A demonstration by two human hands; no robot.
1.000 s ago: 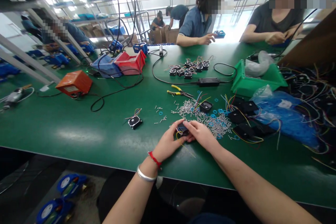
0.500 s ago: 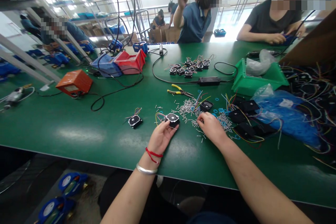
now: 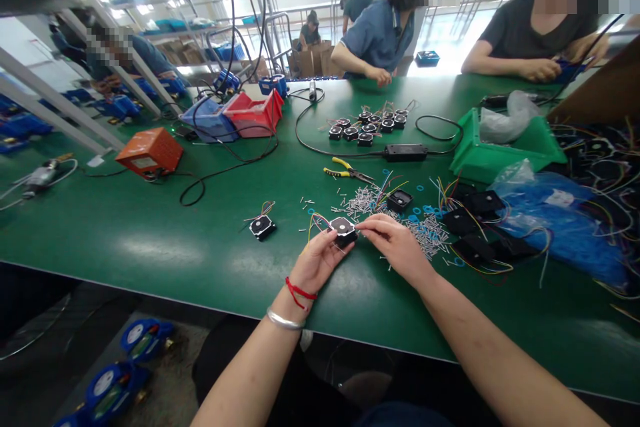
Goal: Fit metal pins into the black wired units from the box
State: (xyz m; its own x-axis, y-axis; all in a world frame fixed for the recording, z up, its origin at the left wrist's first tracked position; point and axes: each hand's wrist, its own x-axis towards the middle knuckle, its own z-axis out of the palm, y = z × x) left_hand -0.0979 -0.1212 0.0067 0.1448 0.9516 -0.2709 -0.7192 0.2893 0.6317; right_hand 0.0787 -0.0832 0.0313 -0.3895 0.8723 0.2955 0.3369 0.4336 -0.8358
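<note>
My left hand (image 3: 320,260) holds a small black square fan part (image 3: 344,229) with coloured wires just above the green table (image 3: 150,247). My right hand (image 3: 395,243) is pinched right beside that part, its fingertips touching it; a thin metal pin may be between them, too small to be sure. Behind my hands lies a heap of small metal pins (image 3: 395,213) with blue rings among them. Another black fan part (image 3: 262,227) lies alone to the left, and one more (image 3: 400,200) sits in the pin heap.
Yellow-handled pliers (image 3: 345,173) and a black power adapter (image 3: 405,152) lie further back. A group of finished black parts (image 3: 367,128), red and blue bins (image 3: 250,117), an orange box (image 3: 149,152), a green bin (image 3: 500,147) and a blue bag (image 3: 550,220) surround the area. Other people work across the table.
My right hand left the pin heap and came back to the black part in my left hand. The person opposite lowered a raised arm to the table.
</note>
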